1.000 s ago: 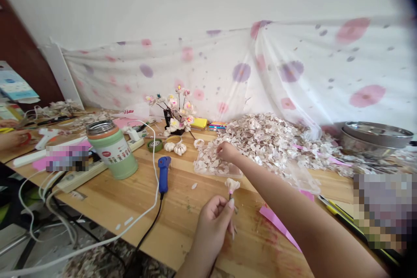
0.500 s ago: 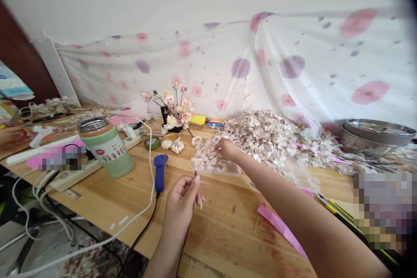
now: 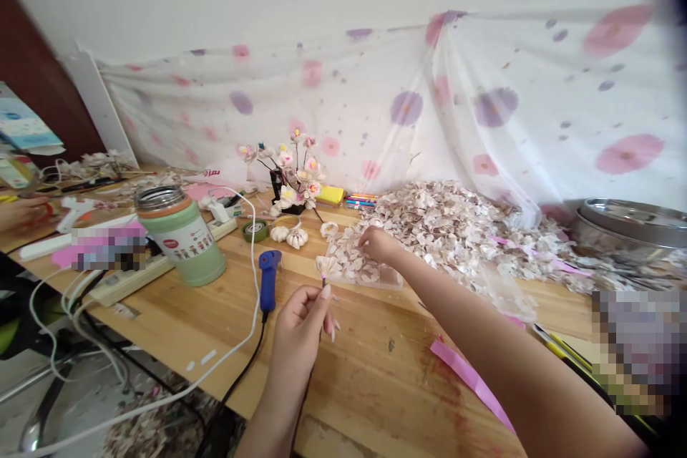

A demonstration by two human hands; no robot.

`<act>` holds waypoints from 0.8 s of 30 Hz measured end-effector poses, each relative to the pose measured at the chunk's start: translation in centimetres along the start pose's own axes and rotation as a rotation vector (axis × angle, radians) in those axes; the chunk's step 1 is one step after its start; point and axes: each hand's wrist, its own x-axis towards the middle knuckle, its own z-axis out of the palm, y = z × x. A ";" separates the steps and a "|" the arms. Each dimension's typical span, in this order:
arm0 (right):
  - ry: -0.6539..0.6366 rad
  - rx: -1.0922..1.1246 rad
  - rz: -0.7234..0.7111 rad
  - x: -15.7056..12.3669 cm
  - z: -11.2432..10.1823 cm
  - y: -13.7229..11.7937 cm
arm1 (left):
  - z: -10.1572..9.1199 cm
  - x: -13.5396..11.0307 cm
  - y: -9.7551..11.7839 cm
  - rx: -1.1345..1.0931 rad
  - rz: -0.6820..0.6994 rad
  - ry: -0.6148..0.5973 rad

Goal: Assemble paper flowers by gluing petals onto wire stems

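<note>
My left hand [image 3: 305, 320] pinches the thin dark stem of a pale artificial flower [image 3: 325, 266], held upright above the table with its petals at the top and a pink band under them. My right hand [image 3: 380, 245] reaches over a shallow clear plastic tray [image 3: 396, 281] of loose whitish petals [image 3: 348, 257]. Its fingers are bent together and touch the petals; whether a petal is between the fingertips cannot be made out. Left of the flower lies a blue hot glue gun [image 3: 267, 279] on its black cord.
A big heap of petals [image 3: 434, 215] lies behind the tray. Steel bowls [image 3: 630, 225] stand at right, a green jar [image 3: 185, 243] at left. White cable [image 3: 252, 300] crosses the table. Finished flowers [image 3: 293, 172] stand at the back. Another person's hand [image 3: 24, 216] is far left.
The view has shifted slightly, so most things sit a little further right. My right hand stays at the petals with its fingers bent; my left hand still holds the flower.
</note>
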 end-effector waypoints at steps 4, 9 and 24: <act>-0.020 0.026 0.026 0.1 0.3 -0.2 | -0.3 0.2 0.0 -0.005 0.011 0.003; -0.017 0.054 0.079 0.4 1.3 -0.5 | -0.2 0.2 -0.1 -0.014 0.026 -0.003; 0.028 0.157 0.072 0.4 1.3 -0.6 | -0.1 0.1 -0.2 -0.011 0.012 0.008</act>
